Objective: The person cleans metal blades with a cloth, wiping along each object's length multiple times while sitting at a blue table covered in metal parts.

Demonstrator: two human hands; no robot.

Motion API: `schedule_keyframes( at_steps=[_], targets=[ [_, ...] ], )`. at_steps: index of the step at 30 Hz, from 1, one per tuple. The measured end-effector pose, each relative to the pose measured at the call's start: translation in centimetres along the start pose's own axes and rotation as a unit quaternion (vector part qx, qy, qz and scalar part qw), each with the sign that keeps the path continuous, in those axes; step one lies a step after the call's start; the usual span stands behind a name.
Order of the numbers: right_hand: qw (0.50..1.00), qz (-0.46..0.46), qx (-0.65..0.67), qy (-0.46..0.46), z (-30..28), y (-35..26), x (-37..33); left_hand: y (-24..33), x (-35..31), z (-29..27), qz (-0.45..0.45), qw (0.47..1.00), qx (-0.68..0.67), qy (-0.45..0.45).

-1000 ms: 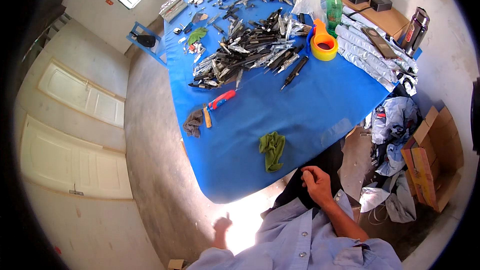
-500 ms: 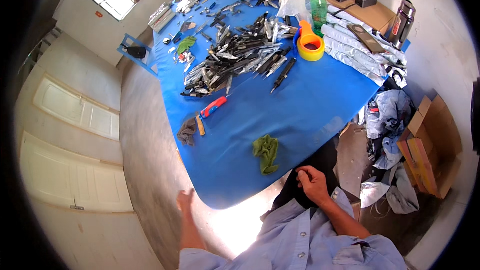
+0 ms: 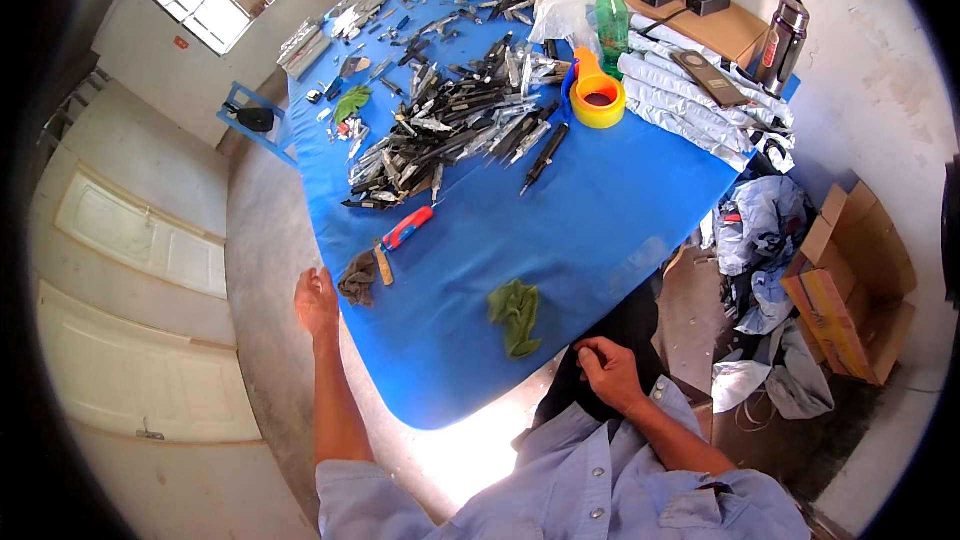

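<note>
My left hand (image 3: 317, 302) is raised beside the table's left edge, fingers loosely apart and slightly blurred, with nothing visible in it. Nearest to it lies a crumpled brown cloth (image 3: 357, 280), and the hand appears apart from it. Next to the cloth are a short tan stick-like piece (image 3: 384, 266) and a red-and-blue-handled screwdriver (image 3: 408, 229). My right hand (image 3: 608, 372) rests over my lap at the table's near edge, its fingers curled in and no object showing. Just beyond it, a crumpled green cloth (image 3: 516, 317) lies on the blue tabletop (image 3: 440, 340).
Farther back spreads a heap of slim black and silver tools (image 3: 450, 125). A yellow tape roll (image 3: 598, 115), green bottle (image 3: 612, 20), dark flask (image 3: 782, 45) and silvery packets (image 3: 670, 100) stand or lie at the right. On the floor is an open cardboard box (image 3: 850, 285).
My left hand has risen and moved forward to the left, from near the table's corner to beside the brown cloth. The view has shifted slightly; my right hand stays over my lap.
</note>
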State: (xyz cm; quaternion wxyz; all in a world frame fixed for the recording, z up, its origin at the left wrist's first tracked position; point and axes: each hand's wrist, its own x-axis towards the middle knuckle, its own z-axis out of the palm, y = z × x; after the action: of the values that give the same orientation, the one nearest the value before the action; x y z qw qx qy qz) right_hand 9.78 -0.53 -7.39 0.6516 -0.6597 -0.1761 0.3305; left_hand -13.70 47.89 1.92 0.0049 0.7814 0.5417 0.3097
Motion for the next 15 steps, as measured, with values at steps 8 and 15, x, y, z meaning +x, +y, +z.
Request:
schedule_keyframes(
  at_steps=[8, 15],
  targets=[
    [1.000, 0.001, -0.001, -0.026, 1.0, -0.8, 0.1, 11.4, 10.5, 3.5, -0.039, 0.997, -0.053, 0.035],
    [1.000, 0.008, -0.013, -0.001, 1.4, 0.5, 0.7, 46.1, 3.5, -4.6, 0.304, 0.748, -0.587, -0.055]
  ],
)
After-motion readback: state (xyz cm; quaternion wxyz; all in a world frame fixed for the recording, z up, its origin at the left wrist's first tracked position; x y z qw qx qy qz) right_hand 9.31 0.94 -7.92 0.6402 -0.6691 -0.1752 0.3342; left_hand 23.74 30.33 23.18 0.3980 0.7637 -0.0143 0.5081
